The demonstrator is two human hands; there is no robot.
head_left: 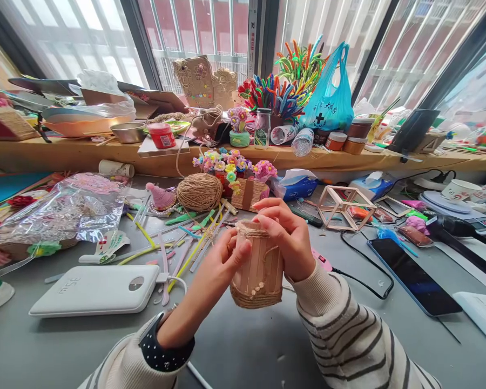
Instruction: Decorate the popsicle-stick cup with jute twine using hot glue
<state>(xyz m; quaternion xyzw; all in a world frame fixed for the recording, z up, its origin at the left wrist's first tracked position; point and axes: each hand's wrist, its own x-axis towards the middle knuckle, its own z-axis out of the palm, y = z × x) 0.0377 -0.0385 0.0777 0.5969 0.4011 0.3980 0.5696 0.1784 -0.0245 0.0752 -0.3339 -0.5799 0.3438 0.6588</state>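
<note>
A small handmade pot [259, 267] of upright wooden slats, with twine wound round its base and rim, is held up above the grey table. My left hand [227, 256] is closed on its left side, the thumb pressed against the front just below the rim. My right hand [289, 235] grips the right side near the top, its fingers bent over the twine rim. Whether those fingers also pinch a twine end is hidden. Several pale beads [258, 290] sit low on the pot's front. Behind it lies a ball of twine [200, 192].
A white power bank [95, 289] with a cable lies at left, a phone [413, 276] at right. Farther back are a wooden stick frame [345, 208], a glue gun [323, 260], craft flowers [227, 162] and scattered straws. A crowded shelf [210, 158] runs along the window.
</note>
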